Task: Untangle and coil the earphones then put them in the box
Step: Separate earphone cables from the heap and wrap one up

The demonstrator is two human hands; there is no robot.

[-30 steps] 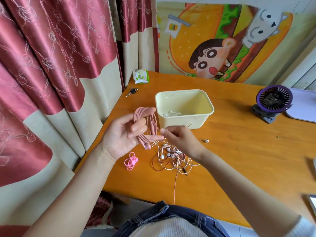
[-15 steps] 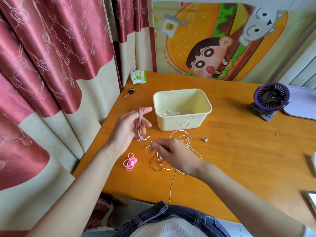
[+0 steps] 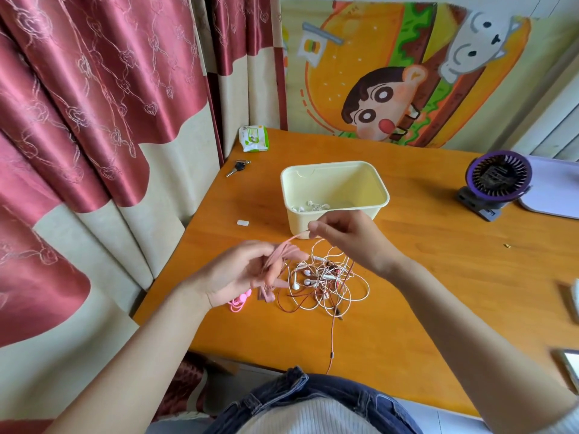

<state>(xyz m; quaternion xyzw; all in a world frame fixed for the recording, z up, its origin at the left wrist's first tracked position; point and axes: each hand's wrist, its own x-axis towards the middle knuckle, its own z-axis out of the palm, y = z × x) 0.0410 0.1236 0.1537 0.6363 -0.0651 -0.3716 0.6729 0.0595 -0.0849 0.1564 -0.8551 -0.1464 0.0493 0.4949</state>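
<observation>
Where the curtain [image 3: 94,120] hung, far left: red and cream cloth fell beside the left edge of the table [image 3: 438,277].
Tissue pack [image 3: 253,138]: lay at the far left corner of the table, with a key [image 3: 238,168] just in front of it.
Pink tie [image 3: 239,300]: lay on the wood, partly hidden under the left wrist.
Left hand [image 3: 238,270]: was held palm up above the table, fingers curled round the pink earphones [image 3: 282,258], which were gathered in a bundle and blurred.
Pink strand: ran from that bundle up and right to the other hand.
Tangle [image 3: 326,280]: white and dark-red earphone cords lay knotted on the table, one cord trailing to the near edge.
Box [image 3: 338,180]: cream and open, stood just behind the tangle; white earphones [image 3: 310,206] lay in its near left corner.
Right hand [image 3: 347,236]: was raised before the box's front wall, thumb and forefinger pinching the pink strand.
Fan [image 3: 498,180]: purple, stood far right beside a pale tray [image 3: 554,195].
</observation>
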